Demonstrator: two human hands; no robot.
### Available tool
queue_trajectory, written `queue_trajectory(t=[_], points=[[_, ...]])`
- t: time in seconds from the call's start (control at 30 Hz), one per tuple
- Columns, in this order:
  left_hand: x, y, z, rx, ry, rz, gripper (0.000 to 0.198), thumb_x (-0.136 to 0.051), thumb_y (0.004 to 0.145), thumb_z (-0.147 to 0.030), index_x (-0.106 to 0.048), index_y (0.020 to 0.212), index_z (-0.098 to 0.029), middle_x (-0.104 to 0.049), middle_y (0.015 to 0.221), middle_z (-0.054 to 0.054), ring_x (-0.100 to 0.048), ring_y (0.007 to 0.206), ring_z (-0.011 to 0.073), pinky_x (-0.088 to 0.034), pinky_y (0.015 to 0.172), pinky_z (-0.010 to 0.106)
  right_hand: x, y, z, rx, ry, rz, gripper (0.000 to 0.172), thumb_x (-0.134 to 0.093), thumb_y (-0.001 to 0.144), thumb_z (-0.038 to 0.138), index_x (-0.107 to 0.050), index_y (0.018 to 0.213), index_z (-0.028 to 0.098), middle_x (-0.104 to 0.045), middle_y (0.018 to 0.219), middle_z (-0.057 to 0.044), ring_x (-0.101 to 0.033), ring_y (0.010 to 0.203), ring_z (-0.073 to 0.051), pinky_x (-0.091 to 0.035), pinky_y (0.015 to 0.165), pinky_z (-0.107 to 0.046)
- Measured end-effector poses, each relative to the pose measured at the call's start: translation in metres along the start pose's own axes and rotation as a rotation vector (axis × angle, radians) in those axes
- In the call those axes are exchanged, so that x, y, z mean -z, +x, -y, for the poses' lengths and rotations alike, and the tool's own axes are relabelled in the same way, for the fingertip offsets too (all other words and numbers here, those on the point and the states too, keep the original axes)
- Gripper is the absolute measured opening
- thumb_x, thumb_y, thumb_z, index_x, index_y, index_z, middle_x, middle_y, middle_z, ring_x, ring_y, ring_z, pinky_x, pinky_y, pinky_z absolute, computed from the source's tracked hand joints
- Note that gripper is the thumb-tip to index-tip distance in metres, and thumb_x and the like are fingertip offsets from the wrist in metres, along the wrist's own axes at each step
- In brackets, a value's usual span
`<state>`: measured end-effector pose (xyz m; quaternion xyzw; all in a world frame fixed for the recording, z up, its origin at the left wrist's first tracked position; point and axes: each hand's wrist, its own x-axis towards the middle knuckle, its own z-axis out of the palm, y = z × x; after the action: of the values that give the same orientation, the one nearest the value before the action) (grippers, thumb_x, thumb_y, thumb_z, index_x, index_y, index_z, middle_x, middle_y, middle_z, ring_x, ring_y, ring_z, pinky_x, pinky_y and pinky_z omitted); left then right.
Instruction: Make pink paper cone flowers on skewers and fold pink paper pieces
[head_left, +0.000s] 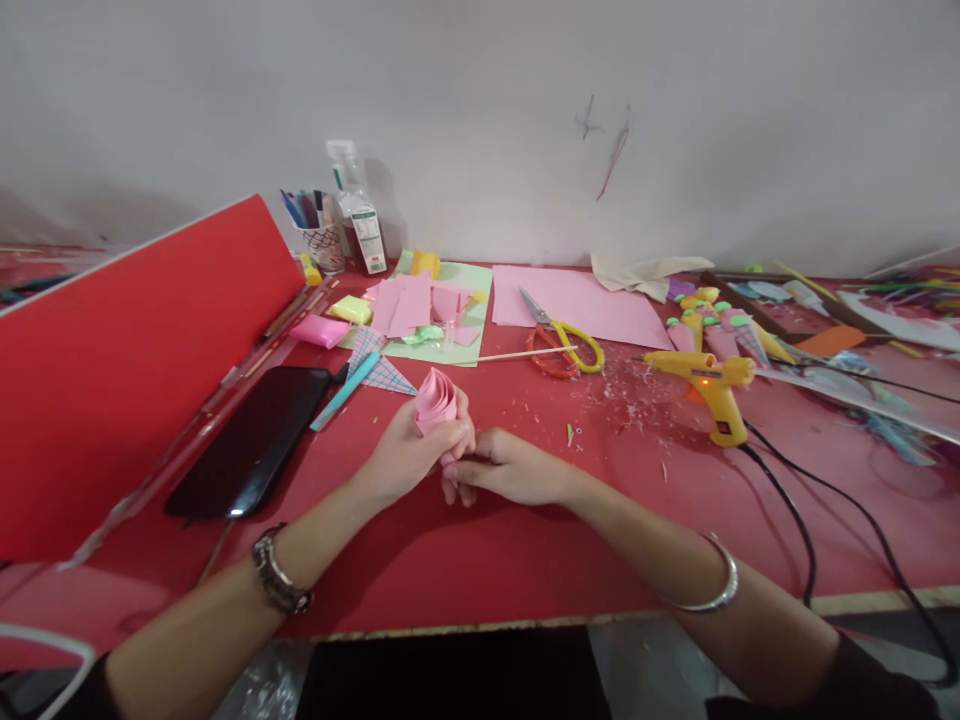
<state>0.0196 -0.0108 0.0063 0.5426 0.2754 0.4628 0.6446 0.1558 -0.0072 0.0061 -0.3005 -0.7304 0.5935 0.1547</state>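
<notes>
Head view: the left hand [420, 446] curls its fingers closed around a rolled pink paper cone [435, 400] above the red surface [495, 575]; the right hand [519, 468] bends its fingers near the base, grip indistinct. Likely light and crushable, the cone suits gentle, low holding.

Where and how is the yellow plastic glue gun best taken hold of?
Probably grip the glue gun by its yellow handle, from the near right side, because it slants that way; the nozzle points left and may be hot, since the small orange light glows.
</notes>
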Motion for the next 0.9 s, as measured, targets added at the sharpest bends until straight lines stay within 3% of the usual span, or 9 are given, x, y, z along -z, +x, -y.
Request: queue_trajectory(t=[0.3,0.5,0.77,0.9], points=[[0.0043,-0.0003,0.0037,-0.049,-0.032,0.082,0.025,-0.061,0.067,-0.031,-0.039,0.068,-0.018,-0.046,0.038,-0.009,-0.047,0.038,0.0075,-0.035,0.037,0.017,-0.0009,-0.0003,0.0003,0.046,0.044,0.008,0.020,-0.045,0.080,0.021,-0.054,0.064,0.012,-0.050,0.055,0.004,-0.049,0.052,-0.005,-0.039,0.054,-0.018],[0.0029,0.0008,0.0021,-0.006,-0.024,0.044,0.024,-0.060,0.066,-0.029,-0.040,0.064,-0.017,-0.046,0.036,-0.008,-0.045,0.037,0.0068,-0.036,0.039,0.017,-0.0021,0.0001,-0.0010,0.028,0.034,-0.025,0.019,-0.046,0.079,0.019,-0.053,0.062,0.012,-0.050,0.053,0.004,-0.050,0.052,-0.005,-0.040,0.054,-0.017],[0.0035,0.0002,0.0002,0.042,0.019,0.072,0.025,-0.056,0.069,-0.034,-0.042,0.060,-0.016,-0.050,0.046,-0.005,-0.041,0.033,0.0044,-0.038,0.038,0.019,-0.0016,-0.0007,-0.0019,0.022,-0.002,-0.069,0.021,-0.048,0.078,0.022,-0.056,0.062,0.012,-0.053,0.053,0.003,-0.052,0.052,-0.005,-0.042,0.055,-0.018],[0.0049,-0.0002,0.0019,-0.063,0.040,0.030,0.024,-0.060,0.067,-0.034,-0.044,0.072,-0.017,-0.050,0.048,-0.006,-0.048,0.042,0.0075,-0.040,0.042,0.020,-0.0012,0.0019,-0.0079,0.052,0.060,-0.069,0.019,-0.049,0.077,0.024,-0.058,0.067,0.011,-0.056,0.055,0.002,-0.054,0.052,-0.005,-0.044,0.055,-0.018]])
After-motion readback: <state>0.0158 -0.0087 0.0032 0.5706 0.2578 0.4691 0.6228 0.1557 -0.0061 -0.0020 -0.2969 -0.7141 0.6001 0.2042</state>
